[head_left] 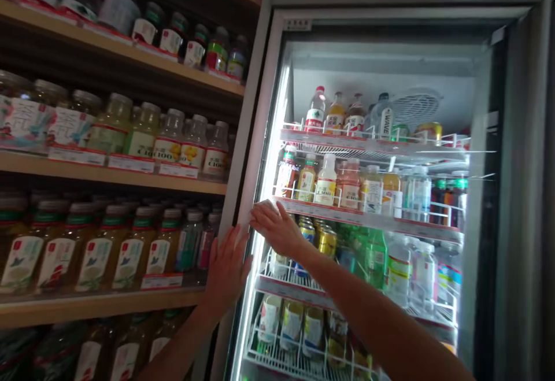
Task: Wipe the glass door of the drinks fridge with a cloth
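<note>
A lit drinks fridge (264, 138) stands in front of me with wire shelves of bottles and cans. My left hand (226, 265) lies flat and open against the fridge's left frame, fingers pointing up. My right hand (277, 228) reaches across to the same left edge at the height of the second wire shelf (368, 216), fingers stretched out and touching the frame, holding nothing. Gold cans (326, 241) sit just right of my right hand.
Wooden shelves (99, 303) on the left carry rows of bottled tea and juice with red price tags. The fridge's dark right side (524, 196) fills the right of the view. Several bottles line the upper fridge shelves (347, 118).
</note>
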`<state>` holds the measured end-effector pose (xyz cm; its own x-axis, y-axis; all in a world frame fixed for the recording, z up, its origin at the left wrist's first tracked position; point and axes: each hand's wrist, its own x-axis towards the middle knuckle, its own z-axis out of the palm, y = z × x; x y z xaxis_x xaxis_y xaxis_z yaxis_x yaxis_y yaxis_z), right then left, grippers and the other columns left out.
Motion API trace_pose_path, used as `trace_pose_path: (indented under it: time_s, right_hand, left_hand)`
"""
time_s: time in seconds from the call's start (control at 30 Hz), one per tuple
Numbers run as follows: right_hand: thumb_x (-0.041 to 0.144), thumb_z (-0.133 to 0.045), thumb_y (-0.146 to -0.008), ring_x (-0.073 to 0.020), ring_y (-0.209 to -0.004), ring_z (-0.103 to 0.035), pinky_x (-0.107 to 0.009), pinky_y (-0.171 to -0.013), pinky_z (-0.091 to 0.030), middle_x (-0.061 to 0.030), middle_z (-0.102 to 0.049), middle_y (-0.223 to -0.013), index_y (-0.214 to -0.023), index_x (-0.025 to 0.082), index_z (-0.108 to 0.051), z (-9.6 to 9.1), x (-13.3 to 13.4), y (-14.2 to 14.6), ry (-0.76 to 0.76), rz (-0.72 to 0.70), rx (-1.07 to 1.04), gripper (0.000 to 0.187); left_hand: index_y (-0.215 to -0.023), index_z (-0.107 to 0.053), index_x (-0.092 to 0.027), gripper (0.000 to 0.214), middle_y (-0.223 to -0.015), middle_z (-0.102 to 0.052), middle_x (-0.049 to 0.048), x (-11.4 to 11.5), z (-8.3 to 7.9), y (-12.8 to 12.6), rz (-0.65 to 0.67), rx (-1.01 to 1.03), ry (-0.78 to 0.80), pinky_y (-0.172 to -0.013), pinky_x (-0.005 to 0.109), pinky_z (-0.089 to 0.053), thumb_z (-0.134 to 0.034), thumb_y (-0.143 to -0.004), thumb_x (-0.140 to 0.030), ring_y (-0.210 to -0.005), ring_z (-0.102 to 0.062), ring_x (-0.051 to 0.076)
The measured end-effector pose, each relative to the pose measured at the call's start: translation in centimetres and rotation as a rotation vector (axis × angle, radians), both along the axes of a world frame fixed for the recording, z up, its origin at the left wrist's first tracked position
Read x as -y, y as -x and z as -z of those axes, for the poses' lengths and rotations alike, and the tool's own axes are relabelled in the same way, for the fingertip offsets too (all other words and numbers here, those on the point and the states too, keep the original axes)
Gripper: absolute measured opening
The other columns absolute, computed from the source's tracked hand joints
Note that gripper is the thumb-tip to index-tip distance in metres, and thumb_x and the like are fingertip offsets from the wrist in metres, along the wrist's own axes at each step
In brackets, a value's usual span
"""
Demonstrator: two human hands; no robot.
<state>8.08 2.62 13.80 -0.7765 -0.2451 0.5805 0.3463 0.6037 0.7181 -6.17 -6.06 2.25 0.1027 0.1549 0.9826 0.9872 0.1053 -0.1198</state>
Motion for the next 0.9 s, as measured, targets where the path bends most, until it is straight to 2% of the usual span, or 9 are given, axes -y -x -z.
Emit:
trace_pose_path:
  time_s: [0.17,0.3,0.37,0.47,0.53,0.6,0.7,0.77,0.9]
  right_hand:
    - [0.016,-0.044,-0.086,-0.0269,-0.137,-0.025,-0.058,-0.111,-0.015,-0.0086,-0.039,-0.144,-0.131,0.022,-0.044,-4.0,0.1,-0.8,0.091,0.121,-0.295,0.046]
    - [0.018,-0.045,-0.085,-0.022,-0.137,-0.024,-0.052,-0.113,-0.016,-0.0054,-0.041,-0.142,-0.131,0.025,-0.043,-5.6,-0.4,-2.3,-0.025,0.092,-0.125,0.046]
    - [0.019,-0.045,-0.085,-0.0226,-0.137,-0.024,-0.053,-0.112,-0.018,-0.0056,-0.04,-0.143,-0.132,0.025,-0.042,-6.9,-1.1,-4.1,-0.032,0.134,-0.24,0.048]
    - [0.019,-0.041,-0.086,-0.0267,-0.136,-0.026,-0.057,-0.108,-0.021,-0.0086,-0.037,-0.145,-0.132,0.024,-0.042,-9.1,-2.3,-7.9,0.031,0.237,-0.66,0.047]
    - [0.021,-0.039,-0.087,-0.027,-0.136,-0.027,-0.056,-0.106,-0.023,-0.0092,-0.037,-0.145,-0.132,0.023,-0.044,-9.2,-2.8,-10.5,0.03,0.276,-0.82,0.045]
    - [0.022,-0.039,-0.087,-0.0253,-0.135,-0.029,-0.052,-0.107,-0.025,-0.0088,-0.038,-0.144,-0.132,0.023,-0.044,-8.1,-3.0,-12.7,-0.02,0.307,-0.809,0.045]
    - [0.023,-0.039,-0.088,-0.0211,-0.136,-0.029,-0.047,-0.109,-0.024,-0.0057,-0.04,-0.143,-0.131,0.026,-0.045,-6.0,-3.3,-16.2,-0.1,0.357,-0.612,0.043]
    - [0.024,-0.037,-0.088,-0.0215,-0.135,-0.03,-0.048,-0.108,-0.024,-0.0066,-0.04,-0.143,-0.132,0.026,-0.044,-6.0,-3.7,-19.8,-0.078,0.405,-0.672,0.044]
    - [0.023,-0.035,-0.084,-0.0314,-0.128,-0.038,-0.057,-0.098,-0.033,-0.0172,-0.042,-0.139,-0.133,0.016,-0.043,-8.4,-5.1,-28.1,0.094,0.467,-1.256,0.05]
  left_hand:
    - [-0.129,-0.042,-0.019,0.041,-0.141,-0.041,0.0132,-0.8,-2.4,-0.1,-0.004,0.03,-0.021,-0.11,0.046,-0.022,-0.039,-0.09,-0.03,-0.133,-0.034,0.025]
    - [-0.128,-0.042,-0.017,0.041,-0.141,-0.04,0.015,-1.5,-5.7,-0.8,0.042,0.026,-0.055,-0.108,0.047,-0.024,-0.036,-0.091,-0.032,-0.134,-0.033,0.026]
    - [-0.128,-0.043,-0.016,0.042,-0.142,-0.039,0.0154,-1.9,-7.5,-1.1,0.057,0.033,-0.07,-0.108,0.048,-0.024,-0.035,-0.091,-0.034,-0.133,-0.033,0.026]
    - [-0.128,-0.044,-0.016,0.043,-0.143,-0.037,0.015,-2.5,-9.9,-1.7,0.079,0.044,-0.093,-0.108,0.049,-0.024,-0.033,-0.091,-0.036,-0.134,-0.032,0.027]
    - [-0.13,-0.043,-0.017,0.045,-0.145,-0.035,0.014,-3.0,-11.3,-2.5,0.105,0.047,-0.088,-0.109,0.049,-0.023,-0.032,-0.091,-0.038,-0.136,-0.029,0.026]
    - [-0.132,-0.041,-0.018,0.047,-0.146,-0.034,0.0126,-3.6,-12.6,-3.6,0.133,0.042,-0.073,-0.11,0.049,-0.021,-0.031,-0.091,-0.039,-0.137,-0.026,0.025]
    - [-0.136,-0.037,-0.018,0.051,-0.148,-0.03,0.0117,-4.7,-14.5,-5.6,0.156,0.034,-0.034,-0.111,0.051,-0.018,-0.031,-0.091,-0.04,-0.138,-0.023,0.026]
    - [-0.137,-0.036,-0.017,0.052,-0.149,-0.026,0.0128,-5.6,-15.6,-6.6,0.156,0.052,-0.013,-0.11,0.053,-0.018,-0.03,-0.091,-0.04,-0.139,-0.02,0.028]
    - [-0.14,-0.031,-0.015,0.056,-0.151,-0.02,0.0145,-7.4,-16.5,-7.8,0.164,0.131,-0.074,-0.11,0.056,-0.015,-0.027,-0.092,-0.044,-0.14,-0.015,0.031]
